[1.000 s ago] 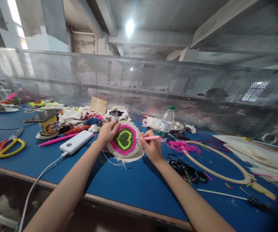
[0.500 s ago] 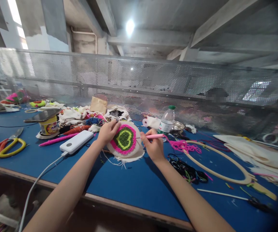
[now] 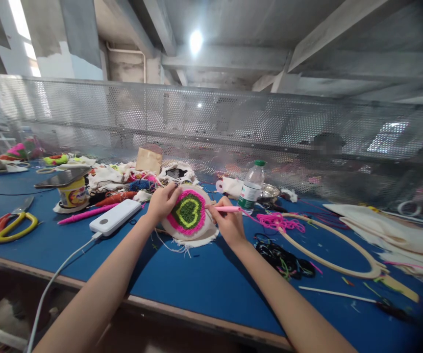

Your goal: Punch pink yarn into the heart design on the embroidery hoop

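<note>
My left hand (image 3: 163, 202) grips the left edge of a round embroidery hoop (image 3: 206, 223) stretched with white cloth. On the cloth is a looped-yarn patch (image 3: 189, 213): a yellow-green heart on dark green, ringed in bright pink. My right hand (image 3: 229, 220) is closed around a pink punch needle (image 3: 229, 209), its tip against the right side of the pink ring. Pink yarn (image 3: 279, 222) lies in a loose tangle to the right of the tool. Frayed cloth hangs below the hoop.
Left are scissors (image 3: 16, 228), a white power bank (image 3: 115, 217) with a cable, and a phone (image 3: 64, 177) on a yellow cup (image 3: 73, 193). Right are a water bottle (image 3: 251, 186), a larger wooden hoop (image 3: 332, 247), black yarn (image 3: 283, 257) and white cloth (image 3: 387, 225). A perforated metal screen (image 3: 211, 122) stands behind.
My right hand and the punch needle have moved left, bringing the tip in to the pink ring. My left hand keeps its hold on the hoop.
</note>
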Available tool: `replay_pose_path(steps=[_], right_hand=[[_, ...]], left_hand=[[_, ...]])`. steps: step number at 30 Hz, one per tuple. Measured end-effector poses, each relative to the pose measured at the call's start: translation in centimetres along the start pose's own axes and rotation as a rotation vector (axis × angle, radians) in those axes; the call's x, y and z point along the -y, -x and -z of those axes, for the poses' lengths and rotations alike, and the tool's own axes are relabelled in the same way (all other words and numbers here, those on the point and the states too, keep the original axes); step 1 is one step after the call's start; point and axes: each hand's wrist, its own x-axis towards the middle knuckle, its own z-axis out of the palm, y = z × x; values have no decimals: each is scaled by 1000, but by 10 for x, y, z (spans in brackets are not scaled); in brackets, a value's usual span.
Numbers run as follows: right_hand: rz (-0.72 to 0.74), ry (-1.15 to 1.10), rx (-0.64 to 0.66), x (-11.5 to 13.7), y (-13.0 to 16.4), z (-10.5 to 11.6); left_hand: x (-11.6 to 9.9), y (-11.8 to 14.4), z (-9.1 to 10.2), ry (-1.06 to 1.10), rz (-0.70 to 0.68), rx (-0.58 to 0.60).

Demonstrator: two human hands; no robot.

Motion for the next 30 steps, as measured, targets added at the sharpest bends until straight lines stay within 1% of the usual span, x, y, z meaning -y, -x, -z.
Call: replay_pose_path(steps=[3,7,14,19,23,27,30], right_hand=[[7,-1,47,0,0,-4],[57,32,119,1,-1,-6],[18,30,126,1,-4,-6],[-58,-55,111,0,-4,-5],[-119,-168,109,-3,-4,-6],[-260,-330,91,-7,-5,-9],[-329,-384,66,-10,-3,-11]], left_hand=[[0,1,-1,29,-28,-16],[1,0,-2,45,-25,-30],[-2,0,0,36,-45,-18],[-7,1,2,23,-59,-9],[-13,2,5,33,-79,11],[-24,4,8,21,-119,41],[-36,3,9,-26,-117,64]])
